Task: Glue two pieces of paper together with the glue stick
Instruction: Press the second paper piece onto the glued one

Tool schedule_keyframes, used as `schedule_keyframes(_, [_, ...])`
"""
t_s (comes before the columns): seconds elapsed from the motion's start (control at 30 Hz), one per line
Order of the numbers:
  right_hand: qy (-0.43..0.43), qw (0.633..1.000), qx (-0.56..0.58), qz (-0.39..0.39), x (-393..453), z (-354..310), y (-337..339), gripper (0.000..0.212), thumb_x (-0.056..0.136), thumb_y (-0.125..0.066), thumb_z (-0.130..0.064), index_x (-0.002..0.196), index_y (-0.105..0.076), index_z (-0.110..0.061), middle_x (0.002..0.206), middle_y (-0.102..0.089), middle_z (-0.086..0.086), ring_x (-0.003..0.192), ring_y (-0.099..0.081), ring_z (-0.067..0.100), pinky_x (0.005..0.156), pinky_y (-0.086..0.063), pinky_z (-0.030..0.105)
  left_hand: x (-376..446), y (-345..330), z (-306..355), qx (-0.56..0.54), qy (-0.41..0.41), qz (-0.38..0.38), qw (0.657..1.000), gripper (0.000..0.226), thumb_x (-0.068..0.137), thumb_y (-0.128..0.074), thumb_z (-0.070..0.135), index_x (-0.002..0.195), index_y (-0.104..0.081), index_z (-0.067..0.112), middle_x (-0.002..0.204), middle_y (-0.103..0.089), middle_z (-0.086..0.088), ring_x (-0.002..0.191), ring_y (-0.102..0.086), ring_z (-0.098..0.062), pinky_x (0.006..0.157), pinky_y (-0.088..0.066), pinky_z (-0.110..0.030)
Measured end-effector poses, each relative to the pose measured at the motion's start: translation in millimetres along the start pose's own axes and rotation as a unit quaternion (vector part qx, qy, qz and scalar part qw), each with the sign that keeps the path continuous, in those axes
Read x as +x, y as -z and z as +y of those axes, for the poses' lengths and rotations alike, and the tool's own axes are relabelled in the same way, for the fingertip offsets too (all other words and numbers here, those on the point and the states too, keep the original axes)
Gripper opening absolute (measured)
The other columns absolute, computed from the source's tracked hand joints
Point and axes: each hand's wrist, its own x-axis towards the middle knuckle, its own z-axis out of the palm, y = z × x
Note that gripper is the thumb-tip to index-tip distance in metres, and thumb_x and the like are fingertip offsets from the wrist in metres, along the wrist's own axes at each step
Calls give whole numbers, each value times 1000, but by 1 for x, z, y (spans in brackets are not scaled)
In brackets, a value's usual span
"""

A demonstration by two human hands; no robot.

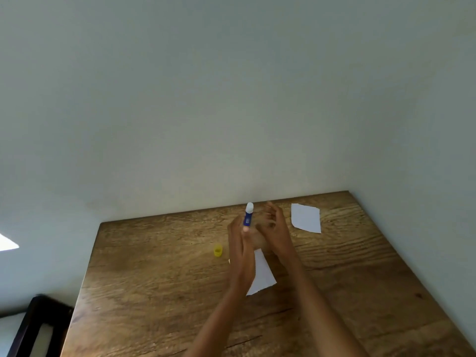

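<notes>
A blue glue stick [248,218] with its white glue tip exposed stands upright in the air, gripped at its base by my left hand [240,256]. Just to its right is my right hand [275,229], fingers spread and blurred, holding nothing that I can make out. The stick's yellow cap [218,250] lies on the table to the left of my left hand. One white piece of paper [261,274] lies under my hands, partly hidden by my left wrist. A second white piece of paper [306,217] lies at the far right of the table.
The wooden table [159,292] stands against a plain pale wall, its far edge just behind my hands. A dark chair frame [33,328] shows at the lower left, beside the table's left edge.
</notes>
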Motion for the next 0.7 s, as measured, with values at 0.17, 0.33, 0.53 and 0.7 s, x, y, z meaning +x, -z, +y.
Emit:
schedule_keyframes(0.17, [2,983,-39,177,-12,-6,43,27,86,-54,-4,112,-55,-11,115,-55,10,105,-56,25,88,-49,34,-14,-50,11,51,-39,-78,995,24,100,-34,20,114,-47,35,115,-51,24,108,-45,11,93,-34,-6])
schedule_keyframes(0.33, [-75,955,-223,178,14,4,97,35,88,-55,-9,123,-51,-6,131,-44,18,123,-41,30,99,-39,39,28,-103,14,104,172,-82,976,34,99,-34,20,127,-43,3,132,-45,-17,122,-43,-31,101,-36,-39])
schedule_keyframes(0.53, [-129,941,-295,98,31,21,114,56,83,-65,-14,133,-40,-7,138,-39,19,128,-35,31,103,-35,36,73,-136,11,26,380,-88,920,38,92,-50,17,125,-51,-3,126,-57,-22,109,-58,-36,91,-51,-46])
schedule_keyframes(0.7, [-122,951,-269,92,35,28,119,60,80,-69,-13,133,-40,-7,136,-40,18,124,-41,30,99,-39,36,78,-142,4,143,295,-122,937,39,88,-61,15,121,-56,-3,116,-63,-20,94,-66,-34,67,-55,-37])
